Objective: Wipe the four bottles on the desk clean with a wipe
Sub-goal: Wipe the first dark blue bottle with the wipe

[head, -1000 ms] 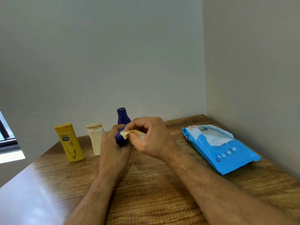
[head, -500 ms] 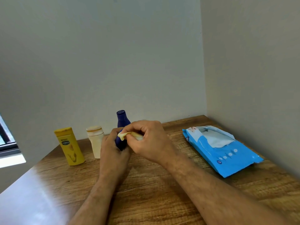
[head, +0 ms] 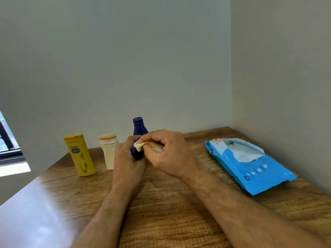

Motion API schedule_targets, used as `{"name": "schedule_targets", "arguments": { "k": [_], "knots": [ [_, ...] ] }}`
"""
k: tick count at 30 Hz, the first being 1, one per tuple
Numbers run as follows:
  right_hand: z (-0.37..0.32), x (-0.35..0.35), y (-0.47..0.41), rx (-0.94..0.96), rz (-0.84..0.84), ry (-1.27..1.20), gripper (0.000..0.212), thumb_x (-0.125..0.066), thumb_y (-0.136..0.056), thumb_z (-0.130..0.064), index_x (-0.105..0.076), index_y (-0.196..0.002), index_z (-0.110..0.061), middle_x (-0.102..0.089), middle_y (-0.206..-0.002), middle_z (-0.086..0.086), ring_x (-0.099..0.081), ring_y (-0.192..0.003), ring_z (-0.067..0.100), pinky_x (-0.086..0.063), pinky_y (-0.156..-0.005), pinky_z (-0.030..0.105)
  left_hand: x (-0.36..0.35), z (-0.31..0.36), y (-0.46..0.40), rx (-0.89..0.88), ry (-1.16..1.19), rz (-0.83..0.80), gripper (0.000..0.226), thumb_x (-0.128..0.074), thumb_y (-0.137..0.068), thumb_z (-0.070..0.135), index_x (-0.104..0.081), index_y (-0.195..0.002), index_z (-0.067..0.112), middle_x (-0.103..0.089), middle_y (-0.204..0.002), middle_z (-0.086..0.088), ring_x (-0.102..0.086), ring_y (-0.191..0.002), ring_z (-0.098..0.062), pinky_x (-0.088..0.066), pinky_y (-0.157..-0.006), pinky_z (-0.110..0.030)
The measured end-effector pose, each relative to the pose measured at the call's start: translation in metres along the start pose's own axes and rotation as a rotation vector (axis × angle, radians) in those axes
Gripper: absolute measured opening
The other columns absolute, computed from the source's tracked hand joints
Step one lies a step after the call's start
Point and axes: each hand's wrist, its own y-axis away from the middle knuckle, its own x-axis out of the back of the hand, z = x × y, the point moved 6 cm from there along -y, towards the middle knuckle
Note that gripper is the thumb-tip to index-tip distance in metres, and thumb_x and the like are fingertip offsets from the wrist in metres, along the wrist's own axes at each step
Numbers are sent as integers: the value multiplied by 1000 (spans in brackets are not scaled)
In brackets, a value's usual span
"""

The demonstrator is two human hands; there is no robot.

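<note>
Bottles stand along the far edge of the wooden desk (head: 161,208), close to the grey wall, and I can count only three of them. I see the dark blue bottle (head: 138,126) at the middle of the row, its cap and neck rising above my hands while its lower body sits inside my left hand (head: 127,158), whose fingers curl round it from the left. My right hand (head: 168,154) pinches a crumpled yellowish wipe (head: 143,145) between thumb and fingers and presses it against the right side of the blue bottle's body. Just left of my left hand stands a cream bottle (head: 108,151) with a stained cap, upright and free. Farther left, near it but apart, the yellow bottle (head: 80,155) stands upright too. At the right, well apart from the bottles, a blue wet-wipe pack (head: 250,169) lies flat beside the side wall, its flap open with a white sheet showing.
</note>
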Motion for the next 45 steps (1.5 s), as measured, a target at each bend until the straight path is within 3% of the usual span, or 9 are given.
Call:
{"name": "schedule_targets", "arguments": {
  "k": [7,13,18,23,28,32,37,41,45],
  "knots": [
    [11,8,-4,-91,79,13,17,-65,-89,-18,-73,-103,-22,-72,-95,-9,-67,-85,5,-59,-74,23,0,-1,3,25,4,13,43,-77,-82,14,-58,-112,39,-67,-97,3,-61,-97,-24,-54,-84,-48],
    [0,3,0,-10,-31,23,16,-68,-84,-13,-74,-97,-20,-72,-93,-6,-67,-83,6,-57,-71,17,0,0,2,-1,-2,2,41,-74,-83,13,-60,-112,39,-69,-96,6,-63,-98,-23,-56,-83,-49],
    [1,4,-2,-12,17,37,21,-64,-92,-20,-73,-111,-22,-72,-105,-6,-67,-90,5,-57,-78,17,-1,-1,0,-5,-9,-3,45,-73,-83,9,-58,-111,40,-67,-95,2,-62,-95,-27,-55,-81,-52],
    [12,13,-4,-101,90,62,16,-63,-89,-16,-70,-104,-19,-70,-92,-6,-65,-78,6,-51,-61,14,-2,2,1,-5,-1,10,48,-74,-82,9,-57,-112,42,-67,-96,5,-61,-98,-26,-54,-84,-50],
    [-2,1,1,22,-40,115,17,-65,-86,-17,-70,-101,-23,-70,-95,-8,-64,-83,6,-55,-71,16,-1,-2,-1,-3,10,-1,40,-74,-82,16,-60,-112,39,-68,-97,2,-63,-98,-27,-56,-81,-51],
    [-2,1,-2,36,1,115,22,-62,-91,-21,-71,-111,-24,-71,-106,-7,-65,-91,6,-57,-80,20,-2,-1,-1,-27,-1,-4,38,-72,-82,14,-59,-109,37,-67,-92,2,-62,-93,-28,-55,-77,-53],
    [10,13,-4,-85,90,76,17,-60,-93,-19,-68,-109,-22,-70,-99,-7,-66,-84,6,-59,-70,21,-4,2,0,-17,27,7,42,-74,-82,11,-59,-110,39,-66,-95,-2,-60,-94,-26,-54,-83,-50],
    [3,6,-2,-5,13,87,16,-62,-88,-14,-67,-101,-22,-66,-90,-9,-62,-76,5,-52,-63,13,-2,1,0,6,79,22,41,-75,-83,15,-59,-110,41,-68,-98,0,-63,-95,-25,-55,-85,-53],
    [-2,0,-1,73,-34,69,17,-64,-84,-13,-68,-98,-20,-68,-90,-7,-63,-78,7,-56,-70,21,-2,5,0,5,106,24,39,-76,-83,17,-60,-111,40,-68,-101,-2,-65,-96,-21,-56,-85,-49]
  ]
}}
